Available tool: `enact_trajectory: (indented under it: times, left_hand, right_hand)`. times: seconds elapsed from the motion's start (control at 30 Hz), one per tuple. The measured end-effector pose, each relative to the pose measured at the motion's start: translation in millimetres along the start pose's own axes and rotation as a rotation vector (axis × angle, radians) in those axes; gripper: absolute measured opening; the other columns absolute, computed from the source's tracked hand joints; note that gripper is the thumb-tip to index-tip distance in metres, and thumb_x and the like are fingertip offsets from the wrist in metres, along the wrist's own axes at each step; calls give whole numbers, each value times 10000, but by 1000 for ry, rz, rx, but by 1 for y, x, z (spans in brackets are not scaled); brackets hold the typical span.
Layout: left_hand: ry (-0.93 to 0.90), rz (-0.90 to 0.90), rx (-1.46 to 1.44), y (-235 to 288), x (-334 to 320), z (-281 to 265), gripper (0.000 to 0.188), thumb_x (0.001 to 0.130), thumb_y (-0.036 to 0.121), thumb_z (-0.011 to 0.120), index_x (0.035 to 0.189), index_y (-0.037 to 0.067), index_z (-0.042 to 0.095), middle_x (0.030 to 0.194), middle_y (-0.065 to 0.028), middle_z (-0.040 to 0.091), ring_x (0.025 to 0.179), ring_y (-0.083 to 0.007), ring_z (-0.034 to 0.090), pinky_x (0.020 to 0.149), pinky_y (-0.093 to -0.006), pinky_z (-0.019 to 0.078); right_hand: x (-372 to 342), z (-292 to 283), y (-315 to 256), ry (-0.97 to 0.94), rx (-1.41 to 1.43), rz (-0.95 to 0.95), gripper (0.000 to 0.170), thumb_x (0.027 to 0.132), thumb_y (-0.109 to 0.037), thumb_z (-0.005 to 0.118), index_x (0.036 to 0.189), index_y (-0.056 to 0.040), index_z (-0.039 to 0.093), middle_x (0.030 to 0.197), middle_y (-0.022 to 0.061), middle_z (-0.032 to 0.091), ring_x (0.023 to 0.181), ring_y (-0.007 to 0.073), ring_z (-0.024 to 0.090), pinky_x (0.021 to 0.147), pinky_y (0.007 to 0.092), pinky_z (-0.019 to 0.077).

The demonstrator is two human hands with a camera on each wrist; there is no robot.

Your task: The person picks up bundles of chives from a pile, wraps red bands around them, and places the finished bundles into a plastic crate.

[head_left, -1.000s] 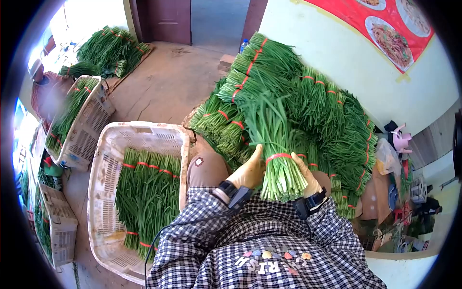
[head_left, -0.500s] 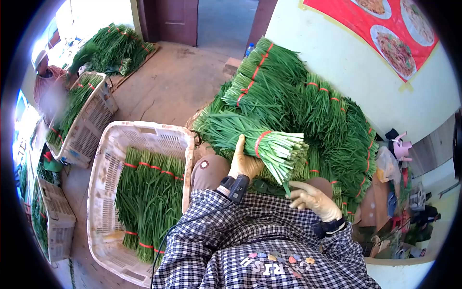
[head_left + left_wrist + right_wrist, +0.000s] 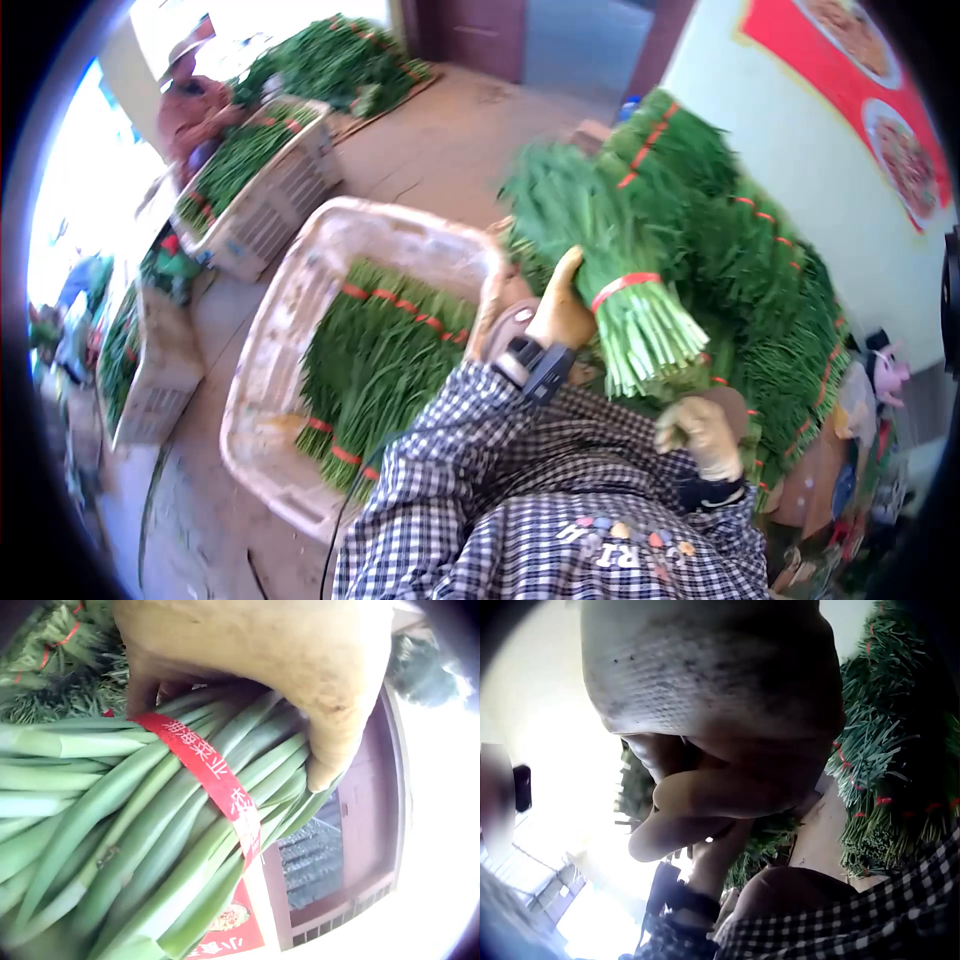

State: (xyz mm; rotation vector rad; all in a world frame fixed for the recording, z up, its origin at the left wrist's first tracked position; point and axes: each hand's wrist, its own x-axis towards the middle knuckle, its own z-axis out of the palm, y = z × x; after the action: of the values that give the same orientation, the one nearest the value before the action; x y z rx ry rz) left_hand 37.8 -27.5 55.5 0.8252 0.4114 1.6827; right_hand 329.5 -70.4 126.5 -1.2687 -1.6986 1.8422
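Note:
In the head view, a bunch of garlic chives (image 3: 650, 310) with a red band round its stems leans over the lap, cut stem ends toward the body. My gloved left hand (image 3: 562, 305) grips its side by the band. The left wrist view shows the glove (image 3: 262, 652) arched over the green stems, thumb and fingers on either side, and the printed red band (image 3: 206, 769) beside it. My gloved right hand (image 3: 700, 435) is apart from the bunch, low on the right by the knee. Its fingers (image 3: 697, 795) are curled, with nothing visible in them.
Left of the lap stands a dirty white crate (image 3: 262, 350) holding banded chives (image 3: 390, 370). A large heap of banded bunches (image 3: 750, 260) lies along the right wall. Farther back, a person (image 3: 190, 110) sits beside another filled crate (image 3: 290, 190).
The bunch turned sideways in my left hand, then swung back with stem ends toward me. My right hand left the bunch and dropped lower right, fingers now curled. The head view shifted left.

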Motion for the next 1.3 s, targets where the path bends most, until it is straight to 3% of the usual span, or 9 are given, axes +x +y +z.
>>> enact_trajectory:
  times: [0.1,0.27,0.37,0.57,0.67,0.8,0.87,1.13,1.3]
  left_hand:
    - [168,-172,-547,62,-2,-49,517,1045,365,603,1442,37,560,1410,-146,654,1296,-302,612,1189,-477,419]
    - [440,-63,-36,193,-72,-93,457,1033,273,594,1407,11,592,1353,-157,689,1201,-303,674,1139,-462,484]
    - [485,-75,60,276,-147,-132,449,992,231,653,1384,15,612,1327,-151,707,1183,-277,694,1126,-429,501]
    - [742,-224,337,343,-282,-224,401,1015,226,609,1353,10,623,1243,-122,719,1123,-232,695,1082,-384,514]
    - [762,-389,1007,340,-324,-228,590,894,190,732,1429,24,550,1229,-91,694,1109,-180,652,995,-343,532]
    - [771,-697,1609,266,-394,-259,1064,779,271,840,1650,51,270,1407,-224,617,1293,-348,612,1128,-435,468]
    - [579,-1106,1810,200,-450,-302,1211,721,323,876,1680,95,173,1504,-267,517,1378,-433,521,1180,-484,415]
    - [626,-1084,1593,217,-460,-324,1302,702,468,943,1654,-3,189,1618,-303,366,1494,-420,384,1237,-448,346]
    - [798,-899,1490,184,-473,-326,1148,789,507,882,1582,-88,301,1458,-315,566,1359,-394,567,1151,-424,440]
  right_hand:
    - [12,-6,7,141,-185,-18,332,1086,-242,564,915,9,699,752,74,715,634,150,685,590,256,534]
    - [34,-29,40,142,-381,70,233,1062,-118,554,995,37,716,740,70,707,611,123,649,568,250,514]
    - [58,-19,58,146,-492,-134,256,1039,-92,623,1268,7,677,1006,110,763,896,174,727,793,291,569]
    - [92,11,57,-11,-774,-222,309,1029,-106,651,1324,-15,660,1041,146,767,953,210,744,880,313,578]
    - [101,26,50,-38,-798,-191,310,1029,-120,654,1328,-39,664,1056,152,763,969,219,743,895,318,574]
    - [107,48,38,-102,-781,-99,323,1029,-126,643,1335,-23,654,1137,175,752,1056,238,731,942,335,555]
    - [109,55,41,-127,-834,-136,333,1023,-119,638,1339,-12,645,1176,183,748,1092,262,724,961,339,546]
    - [107,65,38,-145,-855,-36,358,1016,-125,631,1358,-16,633,1238,192,731,1152,293,706,999,362,534]
    - [109,76,28,-157,-956,-80,373,1014,-166,634,1358,-24,640,1249,198,729,1134,315,715,983,369,547]
